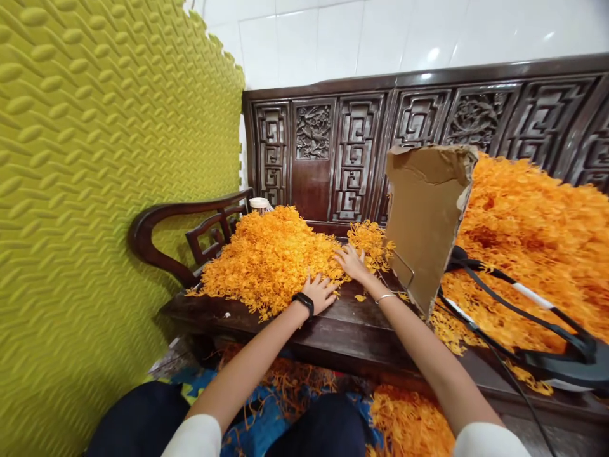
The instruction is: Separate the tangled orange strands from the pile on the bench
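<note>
A heap of small orange plastic-looking flower pieces covers the left end of a dark carved wooden bench. My left hand, with a black band at the wrist, lies against the heap's right front edge, fingers spread. Farther back, my right hand, wearing a thin bangle, reaches to the heap's right side with its fingers stretched out. Beyond it sits a smaller clump of the same orange pieces. Neither hand appears to grip anything.
An upright cardboard sheet stands right of my hands. Behind it rises a larger orange pile, with a black strapped device on it. A yellow foam mat walls the left. More orange pieces lie below the bench.
</note>
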### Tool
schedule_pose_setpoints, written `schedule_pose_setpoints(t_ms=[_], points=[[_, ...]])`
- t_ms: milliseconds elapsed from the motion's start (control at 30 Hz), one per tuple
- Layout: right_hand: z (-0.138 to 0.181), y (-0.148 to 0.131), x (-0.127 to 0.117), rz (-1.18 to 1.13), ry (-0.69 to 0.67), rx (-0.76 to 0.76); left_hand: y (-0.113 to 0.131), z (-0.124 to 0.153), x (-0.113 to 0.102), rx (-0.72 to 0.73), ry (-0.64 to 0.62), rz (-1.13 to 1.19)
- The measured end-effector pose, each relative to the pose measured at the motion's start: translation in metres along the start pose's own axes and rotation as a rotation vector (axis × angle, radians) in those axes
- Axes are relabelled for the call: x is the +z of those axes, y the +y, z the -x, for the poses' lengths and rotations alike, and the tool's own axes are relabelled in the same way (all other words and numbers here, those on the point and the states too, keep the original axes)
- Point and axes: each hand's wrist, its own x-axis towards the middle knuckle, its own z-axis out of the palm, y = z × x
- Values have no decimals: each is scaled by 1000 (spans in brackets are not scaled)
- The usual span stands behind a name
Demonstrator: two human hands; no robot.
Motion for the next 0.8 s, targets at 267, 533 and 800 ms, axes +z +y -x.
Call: schedule_pose_setpoints(t_ms=[267, 533, 800], points=[[0, 45, 12, 0, 131, 202, -32, 2, 6, -3, -22, -3], [9, 50, 15, -100, 284, 210, -62, -1, 9, 23, -95, -1], [18, -21, -10, -310, 238, -197, -40, 1, 9, 28, -62, 19]])
